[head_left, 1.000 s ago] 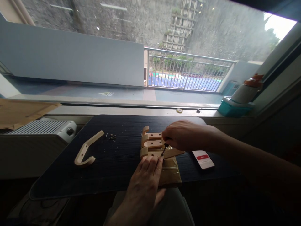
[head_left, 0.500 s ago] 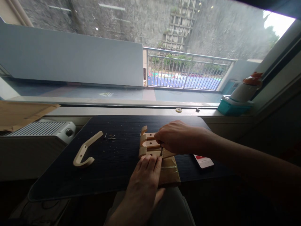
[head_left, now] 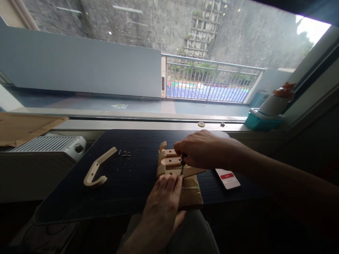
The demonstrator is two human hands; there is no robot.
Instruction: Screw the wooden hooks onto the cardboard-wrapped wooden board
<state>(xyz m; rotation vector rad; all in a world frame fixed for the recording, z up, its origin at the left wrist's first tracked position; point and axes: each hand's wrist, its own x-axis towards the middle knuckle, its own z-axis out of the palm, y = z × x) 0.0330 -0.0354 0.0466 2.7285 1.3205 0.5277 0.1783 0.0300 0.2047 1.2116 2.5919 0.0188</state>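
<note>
Three pale wooden hooks lie side by side on a brown, tape-wrapped block (head_left: 192, 195). The nearest wooden hook (head_left: 161, 171) has dark holes in its flat shank, and its far end reaches right past my right hand. My left hand (head_left: 162, 197) presses its fingers, close together, on that hook's near edge, thumb apart below. My right hand (head_left: 201, 150) is closed round a screwdriver (head_left: 182, 163), whose handle is mostly hidden. The screwdriver stands nearly upright, its tip down at the nearest hook just beyond my left fingertips.
On the dark table (head_left: 132, 194), a loose wooden hook (head_left: 96, 171) lies left, beside several screws (head_left: 126, 154) and small crumbs. A phone (head_left: 228, 179) rests right, under my forearm. A teal box (head_left: 265, 119) stands on the windowsill; a white radiator (head_left: 53, 144) is at left.
My right hand has risen slightly and turned, so more of the screwdriver shows. My left hand stays on the nearest hook.
</note>
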